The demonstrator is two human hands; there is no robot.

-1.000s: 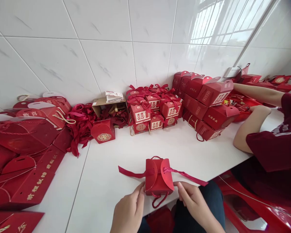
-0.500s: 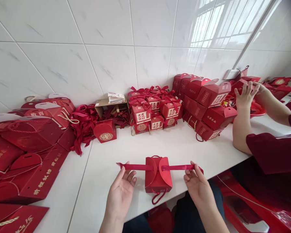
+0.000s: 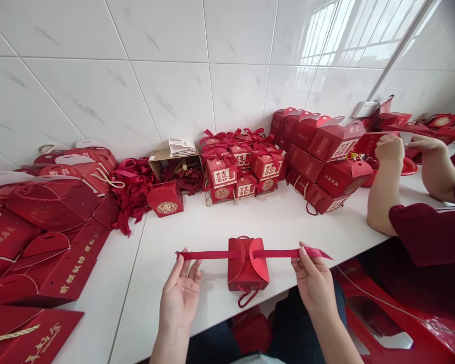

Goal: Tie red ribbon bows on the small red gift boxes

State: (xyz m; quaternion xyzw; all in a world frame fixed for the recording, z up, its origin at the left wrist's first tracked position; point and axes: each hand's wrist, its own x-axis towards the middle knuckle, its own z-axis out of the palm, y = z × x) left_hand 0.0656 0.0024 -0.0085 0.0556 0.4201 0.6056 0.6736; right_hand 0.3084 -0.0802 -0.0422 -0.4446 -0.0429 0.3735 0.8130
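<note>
- We see the small red box [image 3: 247, 268] standing upright on the white table [image 3: 280, 227], close to its near edge and between the two hands. It is about where it stood half a second ago.
- A red ribbon [image 3: 208, 255] runs level through the box's two rounded top flaps and out to both sides. A second ago it lay slack, with its ends drooping onto the table; now it is pulled straight.
- The left hand [image 3: 182, 296] is turned palm up with its fingers loosely spread. Only the fingertips nip the ribbon's left end, and the rest of the hand is open. A second ago this hand was down at the box's near side.
- The right hand [image 3: 314, 283] pinches the ribbon between thumb and forefinger just right of the box, and a short tail sticks out past the pinch. The hold matches that of half a second ago.
- A cord loop [image 3: 246, 298] hangs from the box over the table's edge, as before.
- At the far right, a co-worker's hand [image 3: 390, 147] is now curled shut on a flat red piece; half a second ago its fingers were spread wide.
- Against the tiled wall we see a stack of ribbon-tied boxes [image 3: 242, 169], a row of larger boxes [image 3: 326, 156] and a heap of loose ribbons [image 3: 132, 189]. Flat unfolded cartons [image 3: 41, 242] lie at the left. None of these has changed.
</note>
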